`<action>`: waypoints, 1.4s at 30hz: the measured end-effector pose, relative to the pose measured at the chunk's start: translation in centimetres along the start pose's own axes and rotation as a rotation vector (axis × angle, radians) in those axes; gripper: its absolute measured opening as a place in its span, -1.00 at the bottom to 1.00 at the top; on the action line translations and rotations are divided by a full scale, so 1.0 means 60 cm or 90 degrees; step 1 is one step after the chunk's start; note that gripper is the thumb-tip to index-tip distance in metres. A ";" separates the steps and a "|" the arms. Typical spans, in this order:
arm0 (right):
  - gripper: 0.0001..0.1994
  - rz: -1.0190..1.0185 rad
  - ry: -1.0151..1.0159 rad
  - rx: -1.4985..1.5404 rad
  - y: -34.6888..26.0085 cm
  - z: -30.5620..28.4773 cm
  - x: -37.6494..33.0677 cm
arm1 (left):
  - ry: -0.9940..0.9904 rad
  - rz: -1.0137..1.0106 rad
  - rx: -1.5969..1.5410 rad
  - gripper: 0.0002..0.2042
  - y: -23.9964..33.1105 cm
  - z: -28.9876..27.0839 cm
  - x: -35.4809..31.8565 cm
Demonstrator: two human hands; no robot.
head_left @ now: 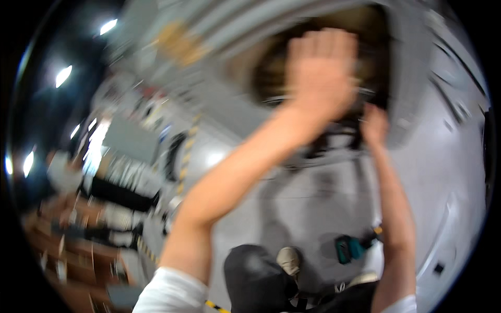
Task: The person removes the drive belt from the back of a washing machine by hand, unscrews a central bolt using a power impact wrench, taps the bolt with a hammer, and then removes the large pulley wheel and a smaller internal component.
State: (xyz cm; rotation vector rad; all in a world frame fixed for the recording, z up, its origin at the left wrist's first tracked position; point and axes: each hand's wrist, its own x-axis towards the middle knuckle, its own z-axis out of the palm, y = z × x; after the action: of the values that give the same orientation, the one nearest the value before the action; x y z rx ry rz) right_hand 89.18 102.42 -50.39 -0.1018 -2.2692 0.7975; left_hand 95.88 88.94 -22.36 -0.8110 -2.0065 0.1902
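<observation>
Hands are reaching up at 12 o'clock: I am pressing my left hand (pixel 319 73), fingers flat and together, against the dark round opening in the grey metal housing (pixel 271 73) to steady myself, while my right hand (pixel 373 125) is curling around blurred black cables (pixel 334 136); its grip I cannot tell. 1 teal power drill (pixel 348 248) is lying at 5 o'clock.

The floor (pixel 313 208) was pale grey, the drill (pixel 348 249) teal and black, the shoe (pixel 288 260) beige, the sleeve (pixel 172 293) white, the tape (pixel 187 151) striped yellow-black.

Smooth grey-painted metal panel (pixel 417 78); glossy grey floor (pixel 313 208); teal plastic tool (pixel 348 248).
</observation>
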 end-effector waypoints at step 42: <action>-0.70 0.246 0.123 0.150 -0.018 -0.072 0.035 | 0.056 0.000 -0.008 -0.53 0.045 -0.038 0.005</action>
State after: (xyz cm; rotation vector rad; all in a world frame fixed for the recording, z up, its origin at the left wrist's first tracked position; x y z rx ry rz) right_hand 90.64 104.40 -46.13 -0.4964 -1.9823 1.1949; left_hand 98.90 90.78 -22.07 -0.8132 -1.9271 0.1393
